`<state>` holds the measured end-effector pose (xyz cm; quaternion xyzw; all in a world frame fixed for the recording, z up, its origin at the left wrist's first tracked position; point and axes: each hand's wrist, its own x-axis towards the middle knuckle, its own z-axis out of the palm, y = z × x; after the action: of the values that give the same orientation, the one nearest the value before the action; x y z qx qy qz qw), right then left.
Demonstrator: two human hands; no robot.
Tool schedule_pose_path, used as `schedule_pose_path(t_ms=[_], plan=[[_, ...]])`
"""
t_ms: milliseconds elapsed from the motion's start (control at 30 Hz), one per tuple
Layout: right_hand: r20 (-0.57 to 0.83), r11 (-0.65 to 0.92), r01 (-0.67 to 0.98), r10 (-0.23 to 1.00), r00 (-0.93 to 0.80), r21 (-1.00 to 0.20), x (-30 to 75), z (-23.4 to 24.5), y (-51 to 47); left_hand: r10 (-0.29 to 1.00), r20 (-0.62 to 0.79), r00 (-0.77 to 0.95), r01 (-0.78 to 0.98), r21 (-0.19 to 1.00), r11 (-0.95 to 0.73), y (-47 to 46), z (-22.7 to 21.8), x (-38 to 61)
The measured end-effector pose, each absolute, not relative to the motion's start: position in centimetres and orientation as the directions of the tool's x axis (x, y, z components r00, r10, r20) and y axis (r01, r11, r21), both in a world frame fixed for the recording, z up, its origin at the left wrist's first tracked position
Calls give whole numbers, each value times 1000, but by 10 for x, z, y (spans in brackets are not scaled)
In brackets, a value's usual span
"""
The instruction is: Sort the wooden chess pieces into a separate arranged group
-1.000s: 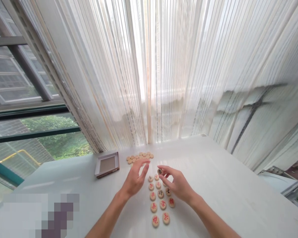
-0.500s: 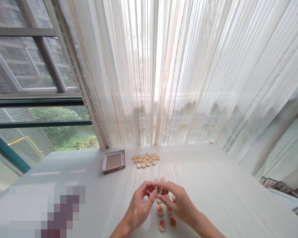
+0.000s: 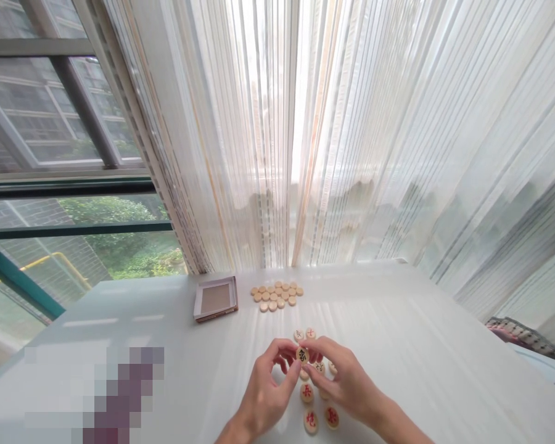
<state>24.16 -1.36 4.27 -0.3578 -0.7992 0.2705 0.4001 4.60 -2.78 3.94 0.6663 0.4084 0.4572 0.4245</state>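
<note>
Between the fingertips of both hands is a round wooden Chinese chess piece (image 3: 302,355) with a black character facing me. My left hand (image 3: 274,383) pinches it from the left, thumb below and fingers behind. From the other side my right hand (image 3: 340,377) grips its edge with thumb and forefinger. Under and around the hands lie several more pieces with red or black characters, among them a red-marked piece (image 3: 306,393) and another red one (image 3: 311,422) nearer me. Some of these are partly covered by my right hand.
Farther back on the white table (image 3: 166,370) sits a cluster of plain-looking chess pieces (image 3: 274,296), no characters visible. Left of them lies a shallow open box (image 3: 216,298). Striped sheer curtains (image 3: 277,154) hang behind the table's far edge.
The view has shifted slightly, so the table items appear a little farther right. The held piece has turned in the fingers, and its character now stands more upright.
</note>
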Motion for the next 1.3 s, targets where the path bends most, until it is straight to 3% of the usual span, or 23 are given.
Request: schedule_pose_path(t_ms=[433, 1300], plan=[[275, 390, 256, 879, -389, -884, 236, 63, -19, 905, 329, 269, 223, 893, -391, -28, 42, 42], [261, 391, 226, 855, -447, -892, 240, 68, -17, 904, 321, 281, 220, 896, -386, -29, 41, 42]])
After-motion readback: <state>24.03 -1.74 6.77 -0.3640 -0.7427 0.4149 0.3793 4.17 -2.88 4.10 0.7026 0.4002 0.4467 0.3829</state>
